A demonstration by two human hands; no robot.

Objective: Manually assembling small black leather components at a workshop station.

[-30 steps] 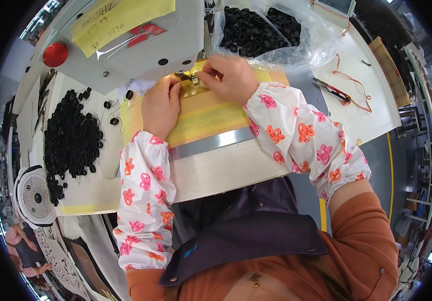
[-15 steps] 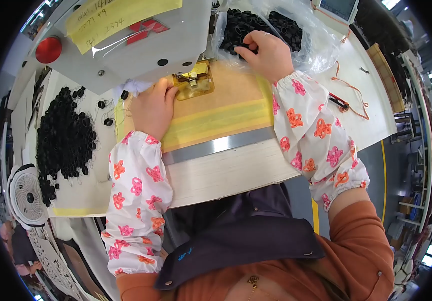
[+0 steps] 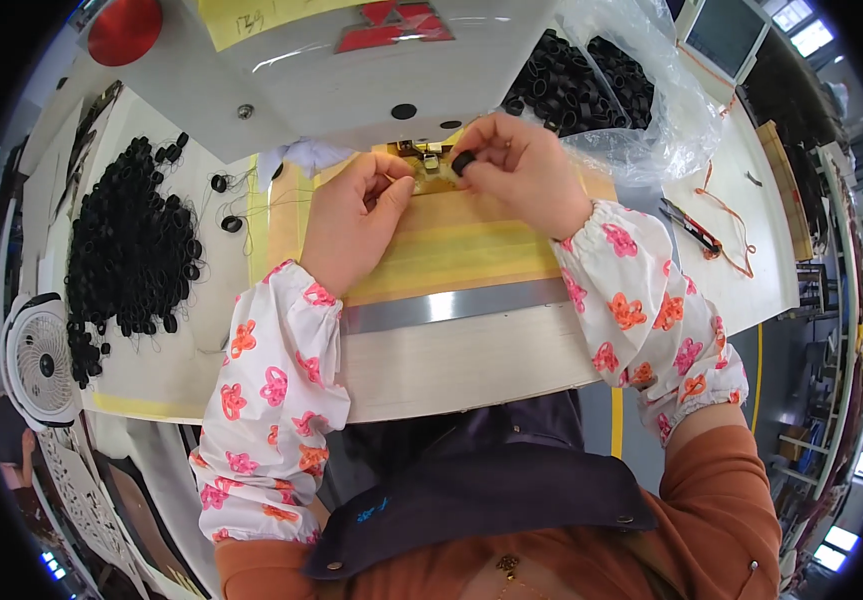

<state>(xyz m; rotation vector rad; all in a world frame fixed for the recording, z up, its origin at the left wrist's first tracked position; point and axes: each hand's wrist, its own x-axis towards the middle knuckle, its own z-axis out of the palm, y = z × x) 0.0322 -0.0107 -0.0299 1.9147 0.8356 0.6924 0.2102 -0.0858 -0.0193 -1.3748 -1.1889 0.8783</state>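
My right hand (image 3: 531, 175) pinches a small black elastic loop (image 3: 463, 163) between thumb and fingertips, just right of the presser foot (image 3: 431, 161) of a grey sewing machine (image 3: 311, 90). On the foot's other side my left hand (image 3: 361, 212) is closed in a pinch. Whatever sits between its fingertips is too small to make out. Fine threads run left from that hand toward several loose black loops, one of them a stray loop (image 3: 231, 224). Both hands hover over the yellow-taped work surface (image 3: 451, 245).
A heap of black loops (image 3: 131, 240) lies on the left of the table. Behind my right hand, a clear plastic bag (image 3: 671, 140) holds more loops. Thread snips (image 3: 693, 228) with an orange cord lie at right. A white fan (image 3: 43, 362) stands at far left.
My right hand has come from the bag toward the presser foot with a black loop. My left hand has shifted right, its fingers pinched. The whole view has shifted slightly.
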